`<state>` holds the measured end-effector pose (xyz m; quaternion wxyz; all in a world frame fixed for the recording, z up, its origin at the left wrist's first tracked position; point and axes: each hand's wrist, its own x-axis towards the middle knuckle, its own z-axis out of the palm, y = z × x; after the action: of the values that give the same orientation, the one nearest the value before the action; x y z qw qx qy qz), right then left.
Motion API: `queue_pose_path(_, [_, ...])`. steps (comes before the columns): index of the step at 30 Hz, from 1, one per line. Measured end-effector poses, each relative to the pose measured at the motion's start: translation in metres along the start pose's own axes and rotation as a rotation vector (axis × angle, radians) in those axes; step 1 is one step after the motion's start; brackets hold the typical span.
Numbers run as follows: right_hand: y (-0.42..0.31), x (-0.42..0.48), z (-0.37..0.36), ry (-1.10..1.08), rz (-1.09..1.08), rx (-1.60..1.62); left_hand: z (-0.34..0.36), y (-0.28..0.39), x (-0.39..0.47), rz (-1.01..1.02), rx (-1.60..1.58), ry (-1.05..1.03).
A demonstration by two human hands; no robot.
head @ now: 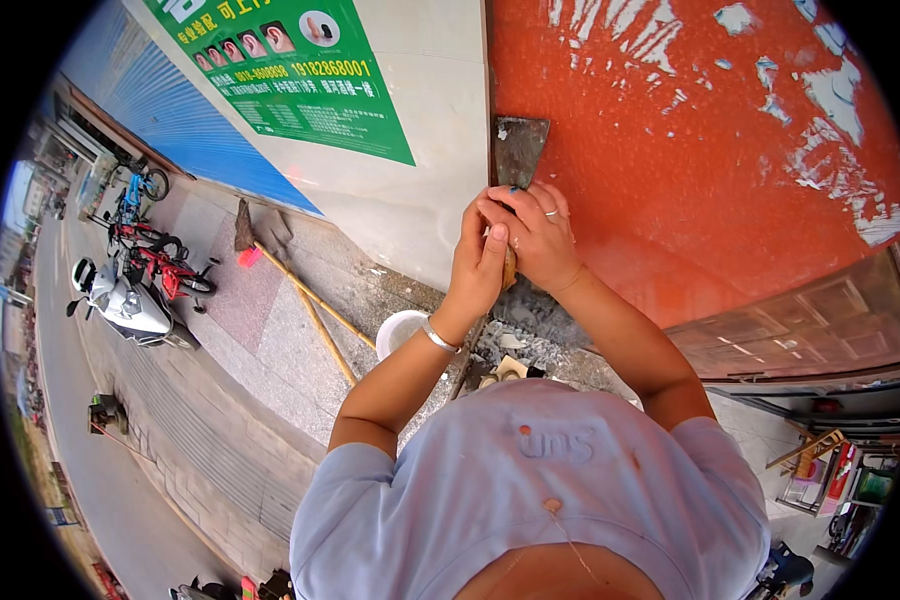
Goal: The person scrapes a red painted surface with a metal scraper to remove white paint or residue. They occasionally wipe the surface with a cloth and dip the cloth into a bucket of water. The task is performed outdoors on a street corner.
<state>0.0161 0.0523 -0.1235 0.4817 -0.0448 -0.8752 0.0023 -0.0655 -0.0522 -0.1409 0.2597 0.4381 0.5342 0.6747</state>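
Both my hands are closed around the wooden handle of a metal scraper (521,150), whose wide dark blade points away from me. My left hand (481,251) wraps the handle, its thumb along it; a silver bangle is on that wrist. My right hand (534,225) grips higher, near the blade, and wears a ring. The blade lies at the edge of the red wall panel (630,195), beside the corner of a pale wall (435,195). Patches of white show through the red surface farther up. The handle's end shows below my fingers.
A white bucket (401,330) stands on the pavement left of my arm, near bamboo-handled brooms (315,292). Scraped flakes (521,341) lie at the wall's foot. A green poster (307,82) bears writing. A silver scooter (131,304) and bicycles are farther left; a wooden door (802,322) is at right.
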Motion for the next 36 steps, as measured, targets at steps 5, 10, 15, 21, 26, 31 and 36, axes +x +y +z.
queue_pose_path(5, [0.001, -0.072, 0.038, -0.251, 0.147, 0.123, -0.007, -0.053, -0.033, -0.469, -0.184, -0.110])
queue_pose_path(10, [-0.026, -0.161, 0.071, -1.063, 0.408, 0.318, -0.024, -0.125, -0.083, -1.286, -0.238, -0.122])
queue_pose_path(15, [-0.023, -0.111, 0.025, -0.811, 0.411, 0.642, -0.037, -0.052, -0.065, -0.919, -0.142, -0.274])
queue_pose_path(21, [0.010, -0.010, -0.099, -0.846, 0.603, 1.375, -0.068, -0.002, -0.037, -0.633, 0.046, -0.485])
queue_pose_path(26, [0.035, -0.108, -0.070, -1.307, 0.791, 0.731, -0.118, -0.087, -0.069, -0.179, 1.258, -0.505])
queue_pose_path(31, [-0.012, -0.086, -0.067, -0.723, 0.740, 0.906, -0.047, 0.000, -0.039, -0.492, -0.012, -0.301])
queue_pose_path(36, [-0.028, -0.025, -0.069, -0.206, 0.707, 1.012, 0.015, 0.019, -0.019, -0.168, -0.092, -0.459])
